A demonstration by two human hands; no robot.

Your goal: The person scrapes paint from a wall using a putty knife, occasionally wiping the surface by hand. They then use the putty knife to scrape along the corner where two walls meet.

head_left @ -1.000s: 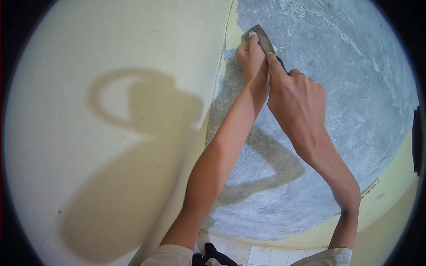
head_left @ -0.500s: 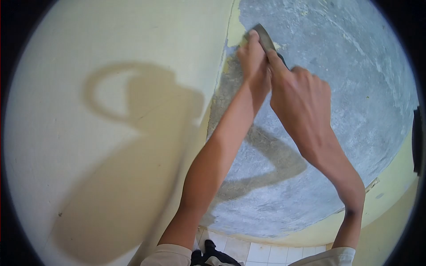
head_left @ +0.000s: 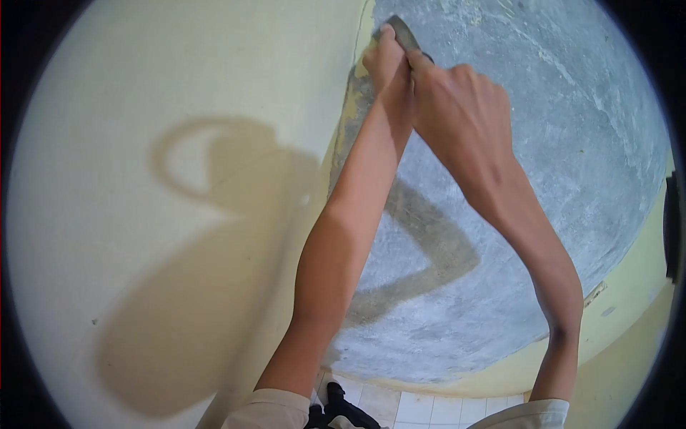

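Note:
A scraper (head_left: 404,36) with a flat grey blade is up against the bare grey wall patch (head_left: 550,136), close to the wall corner at the top of the view. My right hand (head_left: 468,114) is closed around its mostly hidden dark handle, the index finger stretched toward the blade. The fingers of my left hand (head_left: 389,64) grip the blade's left side, with a fingertip on its face. The two hands touch or nearly touch. Beside the blade's left end, remnants of pale yellow paint (head_left: 366,36) run along the corner.
On the left stands a cream-painted wall (head_left: 179,64) bearing shadows of my head and arms. Below the grey patch is a yellowish painted band (head_left: 457,387), then white floor tiles (head_left: 446,411) and my dark shoe (head_left: 335,390). A dark object (head_left: 670,229) sits at the right edge.
Both hands and the scraper appear higher and slightly further left. The wall marks have shifted similarly, so part of this is head movement. The grip on the scraper is the same.

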